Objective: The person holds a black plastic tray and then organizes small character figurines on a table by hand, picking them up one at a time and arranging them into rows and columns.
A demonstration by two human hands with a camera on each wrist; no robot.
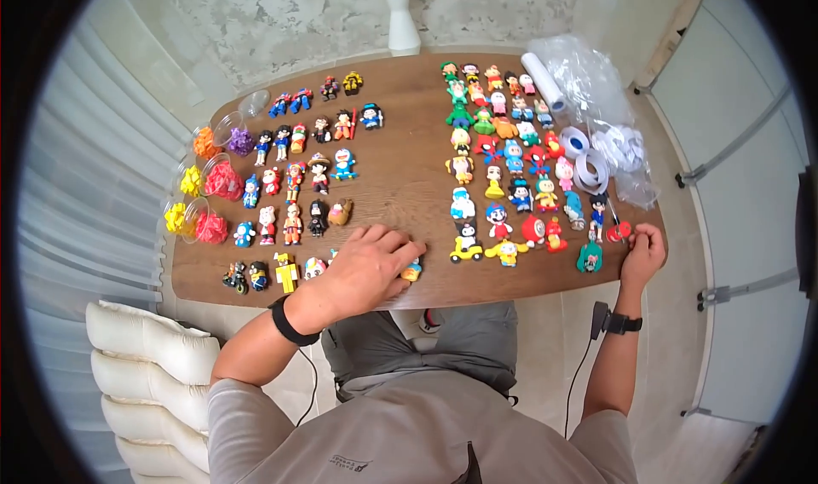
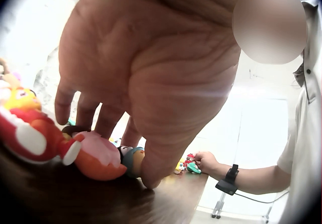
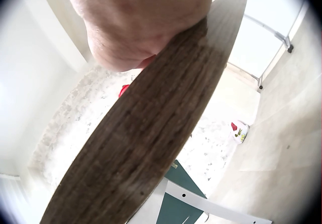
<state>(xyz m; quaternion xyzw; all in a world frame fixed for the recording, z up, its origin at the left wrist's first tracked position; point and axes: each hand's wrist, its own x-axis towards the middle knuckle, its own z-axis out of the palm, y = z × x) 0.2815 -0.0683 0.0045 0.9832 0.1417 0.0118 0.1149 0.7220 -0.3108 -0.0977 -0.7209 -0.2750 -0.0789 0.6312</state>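
My left hand (image 1: 366, 267) reaches palm down over the front row of toy figures. Between its thumb and fingers it pinches a small blue and yellow toy figure (image 1: 411, 270), whose teal head (image 2: 133, 161) shows beside the thumb in the left wrist view. A pink and orange figure (image 2: 98, 156) lies beneath the palm. A white-faced figure (image 1: 314, 267) is just left of the hand. My right hand (image 1: 645, 254) rests loosely curled on the table's right edge, beside a red-handled tool (image 1: 619, 231) with a thin metal shaft. A teal-haired figure (image 1: 589, 257) lies near it.
Rows of figures cover both sides of the brown table (image 1: 396, 177). Clear cups with yellow, red, orange and purple pieces (image 1: 223, 180) line the left edge. At the right lie white tape rolls (image 1: 590, 171), a white roll (image 1: 544, 82) and plastic wrap (image 1: 588, 75).
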